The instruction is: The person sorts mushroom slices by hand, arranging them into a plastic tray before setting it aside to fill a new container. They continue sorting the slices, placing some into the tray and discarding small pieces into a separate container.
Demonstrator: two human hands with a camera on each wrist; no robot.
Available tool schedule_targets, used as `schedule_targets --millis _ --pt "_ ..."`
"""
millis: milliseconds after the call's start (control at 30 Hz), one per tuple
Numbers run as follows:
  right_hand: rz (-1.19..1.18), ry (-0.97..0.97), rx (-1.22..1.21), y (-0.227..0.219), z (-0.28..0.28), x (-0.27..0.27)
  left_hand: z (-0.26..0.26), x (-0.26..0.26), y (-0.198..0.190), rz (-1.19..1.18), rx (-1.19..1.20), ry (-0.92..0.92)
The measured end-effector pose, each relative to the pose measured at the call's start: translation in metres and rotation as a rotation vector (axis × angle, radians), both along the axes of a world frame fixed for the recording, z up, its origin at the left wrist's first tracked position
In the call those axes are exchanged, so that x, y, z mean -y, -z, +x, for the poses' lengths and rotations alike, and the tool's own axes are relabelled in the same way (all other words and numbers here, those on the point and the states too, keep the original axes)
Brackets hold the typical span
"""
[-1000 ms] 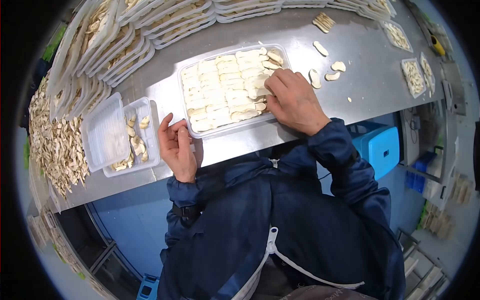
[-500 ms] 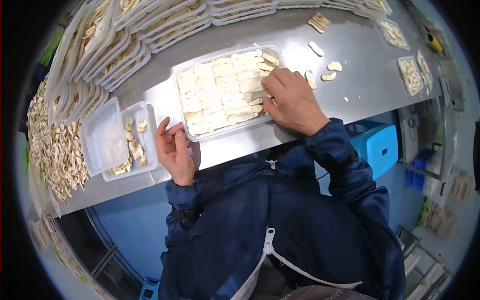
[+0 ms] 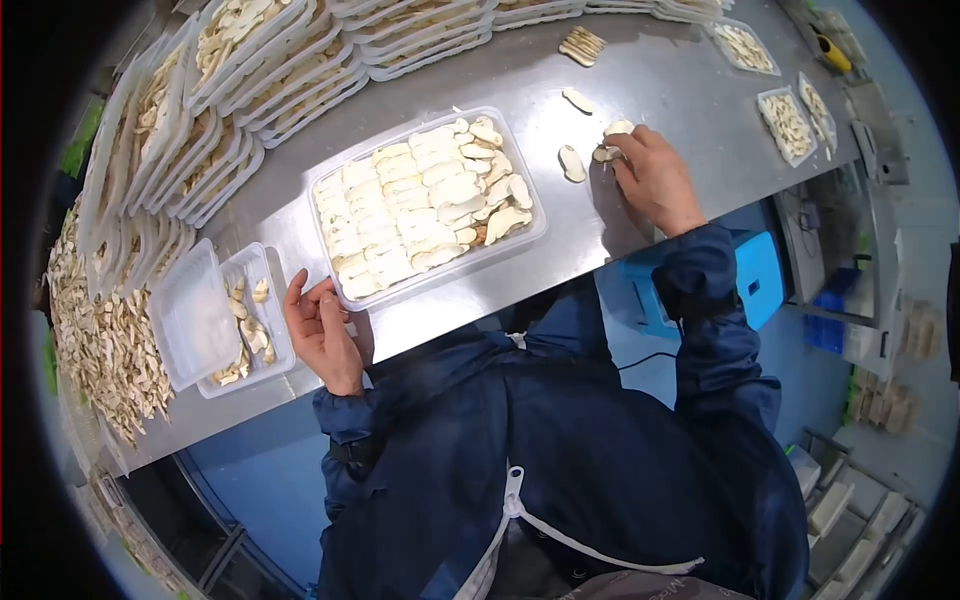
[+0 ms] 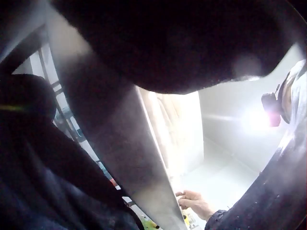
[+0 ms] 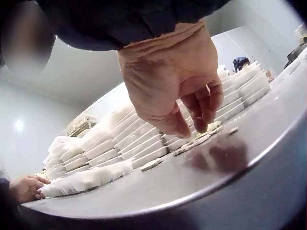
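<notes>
A clear plastic tray (image 3: 540, 222) holds pale mushroom slices (image 3: 400, 190) laid in overlapping rows, with looser, uneven ones at its right end. My left hand (image 3: 328, 335) rests at the tray's near left corner, fingers loosely bent and fingertips right at the rim. Off to the right of the tray, my right hand (image 3: 660, 185) reaches down and pinches a small mushroom slice (image 3: 607, 154) between thumb and fingers, low over the metal table. The right wrist view shows the right hand (image 5: 172, 81) from behind, its fingertips partly covering the slices there.
Stacked filled trays (image 3: 300, 90) line the table's far side. Loose slices (image 3: 572, 163) and a small bundle (image 3: 581, 46) lie right of the tray. At left are a heap of slices (image 3: 105, 340) and overlapping trays (image 3: 190, 320). Small filled trays (image 3: 787, 125) stand far right.
My right hand has left the tray's right end and moved right to the loose slices on the table. The left hand stays at the tray corner. The head view has shifted.
</notes>
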State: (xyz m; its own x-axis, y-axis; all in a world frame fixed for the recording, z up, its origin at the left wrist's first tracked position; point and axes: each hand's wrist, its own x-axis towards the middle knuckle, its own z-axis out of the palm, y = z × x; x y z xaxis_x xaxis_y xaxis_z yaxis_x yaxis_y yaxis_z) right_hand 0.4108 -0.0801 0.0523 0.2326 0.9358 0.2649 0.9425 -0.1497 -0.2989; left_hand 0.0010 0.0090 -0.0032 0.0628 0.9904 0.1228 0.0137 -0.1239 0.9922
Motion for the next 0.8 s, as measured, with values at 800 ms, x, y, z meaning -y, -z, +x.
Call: schedule_targets --millis 800 --pt "-0.032 -0.049 -0.023 0.005 0.003 0.026 0.001 0.0 -0.002 -0.01 0.0 0.004"
